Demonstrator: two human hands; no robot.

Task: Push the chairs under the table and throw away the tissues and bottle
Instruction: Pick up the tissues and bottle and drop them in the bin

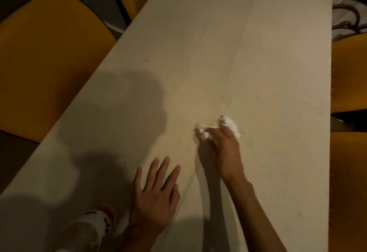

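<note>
On the table [198, 53], tissues [228, 125] — white, crumpled — under right hand [220, 152].

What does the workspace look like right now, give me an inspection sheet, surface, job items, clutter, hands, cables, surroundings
Surface: pale table, long, shadowed at the near left.
Job's things: crumpled white tissues on the table; a clear bottle with a white label at the near edge; yellow chair at left, seat not under the table; more yellow seats at right.
Clutter: nothing seen.
Hands: right hand closed around the tissues; left hand flat and open on the table.
Cables: dark loops at far right, cannot tell what they are.
Surroundings: dim room, dark floor.
</note>
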